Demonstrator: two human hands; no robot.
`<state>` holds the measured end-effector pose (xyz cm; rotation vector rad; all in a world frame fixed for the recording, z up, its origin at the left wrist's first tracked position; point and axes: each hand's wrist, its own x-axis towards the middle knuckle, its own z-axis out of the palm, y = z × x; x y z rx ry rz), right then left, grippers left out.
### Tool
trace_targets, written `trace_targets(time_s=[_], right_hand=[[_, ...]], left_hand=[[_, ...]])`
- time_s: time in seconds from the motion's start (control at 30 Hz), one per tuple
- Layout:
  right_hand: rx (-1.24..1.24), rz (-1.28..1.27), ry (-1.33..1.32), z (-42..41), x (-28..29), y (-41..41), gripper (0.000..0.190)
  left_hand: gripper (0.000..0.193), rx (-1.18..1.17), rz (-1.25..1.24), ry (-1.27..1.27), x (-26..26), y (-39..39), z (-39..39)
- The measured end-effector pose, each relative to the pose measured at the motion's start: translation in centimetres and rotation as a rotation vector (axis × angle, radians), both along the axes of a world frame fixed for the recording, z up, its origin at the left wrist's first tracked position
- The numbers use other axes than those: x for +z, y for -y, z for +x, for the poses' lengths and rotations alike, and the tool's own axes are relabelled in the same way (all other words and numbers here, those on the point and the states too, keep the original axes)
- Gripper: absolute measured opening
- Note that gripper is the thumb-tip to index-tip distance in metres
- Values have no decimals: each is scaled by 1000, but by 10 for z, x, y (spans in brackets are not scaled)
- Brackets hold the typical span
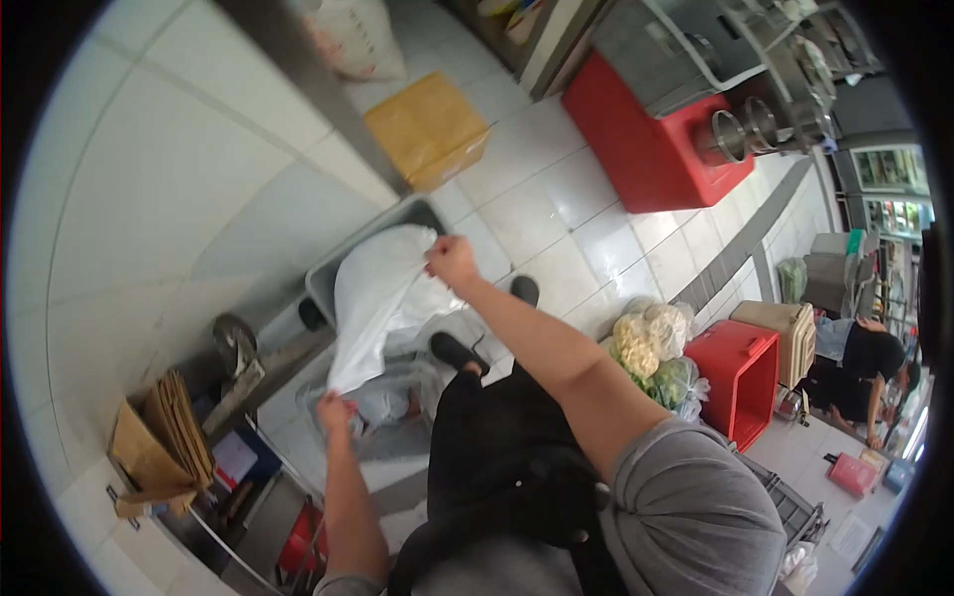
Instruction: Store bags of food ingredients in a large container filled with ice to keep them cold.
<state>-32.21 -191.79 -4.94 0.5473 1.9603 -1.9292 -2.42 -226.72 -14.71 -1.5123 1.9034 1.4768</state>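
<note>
A white plastic bag (380,290) is stretched between my two hands above a grey plastic bin (320,276). My left hand (335,411) pinches its lower corner, over a translucent plastic tub (428,439). At the upper right edge of the bag, my right hand (452,262) grips the bunched plastic. The bag hides most of the bin's inside. Within the tub lies a pale bagged item (384,406), partly covered by the bag and too unclear to name.
A taped cardboard box (428,130) stands beyond the bin. Red bins (648,149) and bags of vegetables (648,346) sit to the right. Flattened cardboard (168,439) leans near the wall at left, by a caster wheel (235,343). Another person (857,357) bends over at far right.
</note>
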Motion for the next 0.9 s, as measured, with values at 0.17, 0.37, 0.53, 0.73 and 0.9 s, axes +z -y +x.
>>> trace_targets(time_s=[0.17, 0.37, 0.53, 0.73, 0.9], right_hand=[[153, 333, -276, 2, 53, -78, 36], [1185, 444, -105, -46, 83, -314, 30], [12, 557, -648, -241, 217, -460, 18], [-382, 828, -606, -432, 195, -640, 65], [-57, 1219, -906, -396, 154, -644, 54]], left_hand=[[14, 552, -96, -271, 47, 18, -29], [20, -149, 335, 229, 81, -45, 22], [25, 3, 212, 365, 106, -104, 63], [28, -1170, 12, -216, 72, -200, 15], [29, -206, 235, -30, 124, -353, -156]])
